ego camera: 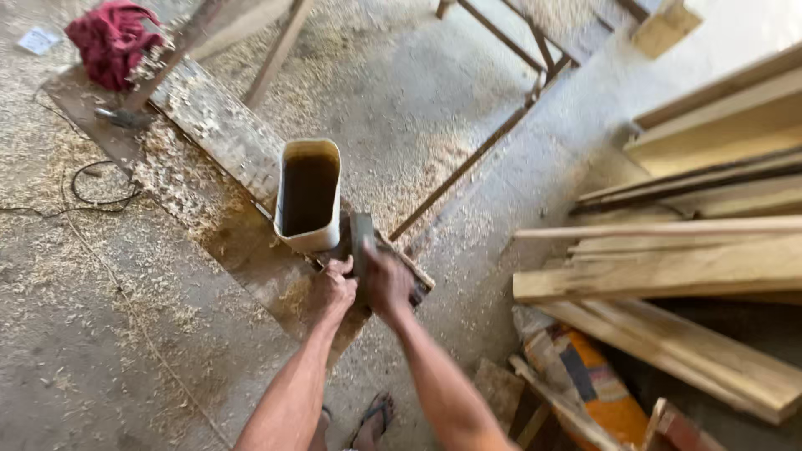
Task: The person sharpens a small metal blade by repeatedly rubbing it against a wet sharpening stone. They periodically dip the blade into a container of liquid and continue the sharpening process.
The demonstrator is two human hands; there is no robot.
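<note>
Both of my hands are clasped round a dark flat metal piece (361, 236), perhaps a blade, that stands on edge on the near end of a long wooden plank (219, 127). My left hand (332, 290) grips it from the left and my right hand (387, 281) from the right. Right behind the metal piece, on the same plank, stands a cut-open white plastic container (308, 195) holding dark liquid. The lower part of the metal piece is hidden by my fingers.
Wood shavings and sawdust cover the plank and the concrete floor. A red cloth (113, 38) lies at the plank's far end, a black cable (93, 185) to the left. Stacked boards (678, 267) fill the right side. My sandalled foot (373, 418) shows below.
</note>
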